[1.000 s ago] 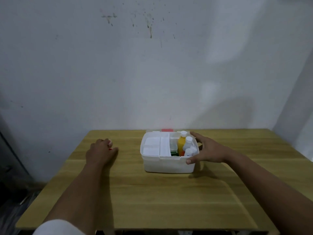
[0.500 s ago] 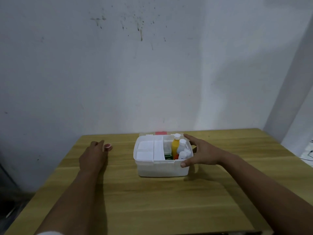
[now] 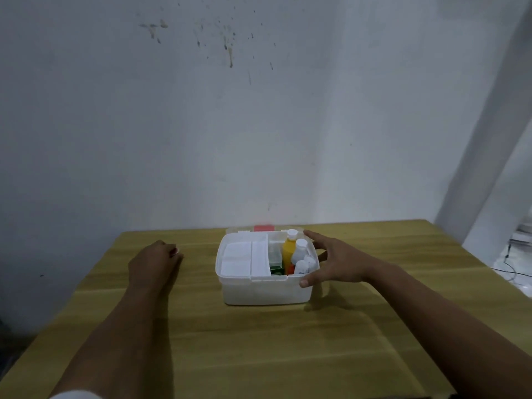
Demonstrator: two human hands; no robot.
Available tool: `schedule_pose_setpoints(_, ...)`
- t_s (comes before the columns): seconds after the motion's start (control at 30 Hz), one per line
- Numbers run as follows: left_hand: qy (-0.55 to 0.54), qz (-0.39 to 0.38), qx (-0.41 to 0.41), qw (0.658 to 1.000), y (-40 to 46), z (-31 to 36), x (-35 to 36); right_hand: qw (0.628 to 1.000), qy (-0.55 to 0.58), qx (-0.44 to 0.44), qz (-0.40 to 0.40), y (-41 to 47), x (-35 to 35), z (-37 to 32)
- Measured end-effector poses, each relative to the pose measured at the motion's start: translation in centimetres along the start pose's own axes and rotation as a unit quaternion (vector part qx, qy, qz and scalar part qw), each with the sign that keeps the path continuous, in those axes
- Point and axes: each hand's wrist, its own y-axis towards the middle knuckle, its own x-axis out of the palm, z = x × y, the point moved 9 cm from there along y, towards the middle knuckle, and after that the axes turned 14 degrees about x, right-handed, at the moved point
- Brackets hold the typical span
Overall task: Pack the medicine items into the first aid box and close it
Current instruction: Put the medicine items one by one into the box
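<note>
The white first aid box (image 3: 266,290) stands open in the middle of the wooden table (image 3: 259,355). Its clear lid with a red latch (image 3: 263,228) lies back behind it. Inside are a white tray insert (image 3: 236,259) on the left, a yellow bottle (image 3: 288,251), white bottles (image 3: 300,250) and a green packet (image 3: 276,270). My right hand (image 3: 339,263) spans the box's right end, thumb on the front rim, forefinger at the back corner. My left hand (image 3: 152,263) rests on the table left of the box with fingers curled; a small pink spot shows at its fingertips.
A stained white wall rises directly behind the table. The table's right edge borders a pale wall corner, with cables (image 3: 512,272) on the floor beyond. The left edge drops to a dark floor.
The view has shifted and the box sits a little lower left in frame. Both hands keep the same places relative to the box.
</note>
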Motion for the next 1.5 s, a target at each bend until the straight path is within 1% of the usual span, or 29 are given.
schedule_pose_setpoints(0.07, -0.002, 0.024, -0.004, 1.0, -0.5, 0.7, -0.8, 1.0, -0.009, 0.003, 0.006, 0.0, 0.0, 0.0)
schedule_pose_setpoints(0.17, -0.086, 0.091, -0.008, 0.992, -0.8, 3.5, -4.4, 1.0, -0.004, 0.004, 0.008, -0.5, -0.1, -0.3)
schedule_pose_setpoints(0.27, -0.177, 0.175, 0.023, 0.968, -1.0, 8.3, -9.8, 1.0, 0.006, 0.008, 0.006, -1.0, -0.3, -0.6)
schedule_pose_setpoints(0.33, -0.211, 0.19, 0.059, 0.957, -1.6, 12.1, -12.1, 1.0, 0.007, 0.009, 0.007, -1.3, -0.4, -0.7)
schedule_pose_setpoints(0.4, -0.223, 0.165, 0.101, 0.955, -2.5, 15.8, -12.6, 1.0, 0.007, 0.011, 0.007, -1.6, -0.4, -0.8)
schedule_pose_setpoints(0.47, -0.212, 0.13, 0.143, 0.958, -3.6, 18.6, -11.9, 1.0, 0.009, 0.014, 0.01, -1.9, -0.4, -0.9)
schedule_pose_setpoints(0.6, -0.125, 0.07, 0.185, 0.972, -5.2, 20.8, -9.6, 1.0, 0.006, 0.016, 0.016, -2.0, -0.4, -0.9)
schedule_pose_setpoints(0.73, -0.091, 0.04, 0.162, 0.982, -5.1, 19.9, -9.2, 1.0, 0.01, 0.014, 0.015, -2.5, -0.7, -1.1)
schedule_pose_setpoints(0.83, -0.102, 0.007, 0.135, 0.985, -4.5, 19.1, -9.1, 1.0, 0.007, 0.019, 0.017, -2.9, -0.8, -1.3)
schedule_pose_setpoints(0.97, -0.051, -0.024, 0.138, 0.989, -4.0, 19.1, -9.3, 1.0, 0.006, 0.02, 0.017, -3.1, -0.8, -1.7)
schedule_pose_setpoints(1.1, -0.042, -0.052, 0.143, 0.987, -3.6, 18.5, -8.8, 1.0, 0.007, 0.015, 0.016, -3.3, -0.9, -1.7)
schedule_pose_setpoints(1.17, -0.049, -0.078, 0.158, 0.983, -3.8, 18.4, -8.2, 1.0, 0.008, 0.017, 0.022, -3.2, -1.0, -1.6)
schedule_pose_setpoints(1.23, -0.067, -0.083, 0.175, 0.979, -4.1, 18.2, -7.8, 0.999, 0.013, 0.011, 0.029, -3.2, -1.1, -1.6)
schedule_pose_setpoints(1.37, -0.14, -0.044, 0.19, 0.971, -4.6, 16.7, -8.4, 0.999, 0.017, 0.004, 0.038, -3.0, -1.1, -1.7)
schedule_pose_setpoints(1.43, -0.19, -0.031, 0.175, 0.966, -4.8, 16.1, -8.5, 0.999, 0.019, 0.004, 0.037, -3.1, -1.0, -1.8)
schedule_pose_setpoints(1.5, -0.205, -0.026, 0.163, 0.965, -4.8, 16.0, -8.5, 0.999, 0.026, -0.002, 0.035, -2.9, -1.0, -1.9)
